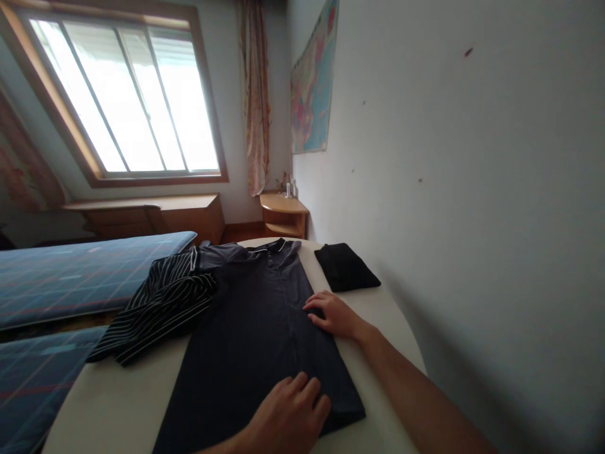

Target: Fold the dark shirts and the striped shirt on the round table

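Note:
A dark polo shirt (pixel 250 334) lies spread on a pale round table (pixel 118 403), its collar at the far side and its hem near me. My left hand (pixel 290 410) rests on the lower part of the shirt, its fingers curled together; what they hold, if anything, is hidden. On the shirt's right edge lies my right hand (pixel 333 313), with its fingers apart. A black and white striped garment (pixel 161 302) is bunched at the shirt's left. Beyond my right hand sits a folded black cloth (pixel 346 266) near the table's edge.
Blue plaid mattresses (pixel 85 271) stand to the left of the table. A wall (pixel 472 252) runs close along the right. Farther back are a wooden desk (pixel 189 205), a corner shelf (pixel 283 203) and a window (pixel 127 94).

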Demonstrator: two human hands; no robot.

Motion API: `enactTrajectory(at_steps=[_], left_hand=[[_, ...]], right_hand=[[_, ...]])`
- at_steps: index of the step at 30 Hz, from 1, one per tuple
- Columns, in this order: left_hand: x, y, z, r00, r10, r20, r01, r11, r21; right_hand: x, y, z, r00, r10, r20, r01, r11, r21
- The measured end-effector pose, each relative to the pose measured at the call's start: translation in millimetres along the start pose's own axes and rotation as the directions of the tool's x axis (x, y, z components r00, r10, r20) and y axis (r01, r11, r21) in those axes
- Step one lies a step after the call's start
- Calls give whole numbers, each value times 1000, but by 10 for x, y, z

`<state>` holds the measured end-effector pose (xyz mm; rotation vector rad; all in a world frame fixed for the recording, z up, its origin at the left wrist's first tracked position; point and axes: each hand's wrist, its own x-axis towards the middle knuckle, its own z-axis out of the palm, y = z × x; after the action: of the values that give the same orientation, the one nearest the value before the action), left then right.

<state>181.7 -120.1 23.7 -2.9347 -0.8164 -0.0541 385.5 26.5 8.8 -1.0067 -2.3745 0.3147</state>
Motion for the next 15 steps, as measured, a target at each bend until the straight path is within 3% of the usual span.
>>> enactTrajectory(at_steps=[3, 6, 10, 12, 15], left_hand=[[-72, -20, 81, 987, 116, -107, -112, 993, 44], [-116, -24, 111, 963, 239, -126, -236, 971, 37], [-128, -92, -52, 915, 401, -35, -398, 887, -233], [-102, -180, -184, 919, 392, -31, -373, 843, -388], [-42, -380, -283, 981, 179, -68, -191, 876, -442]], right_hand=[[29, -76, -25, 1000, 13, 11, -13, 999, -35], [45, -155, -72, 1000, 11, 8, -10, 998, -61], [32, -234, -108, 998, 13, 56, -12, 1000, -18], [19, -249, -98, 996, 23, 85, -23, 1000, -1], [10, -239, -56, 994, 30, 103, -32, 999, 19]])
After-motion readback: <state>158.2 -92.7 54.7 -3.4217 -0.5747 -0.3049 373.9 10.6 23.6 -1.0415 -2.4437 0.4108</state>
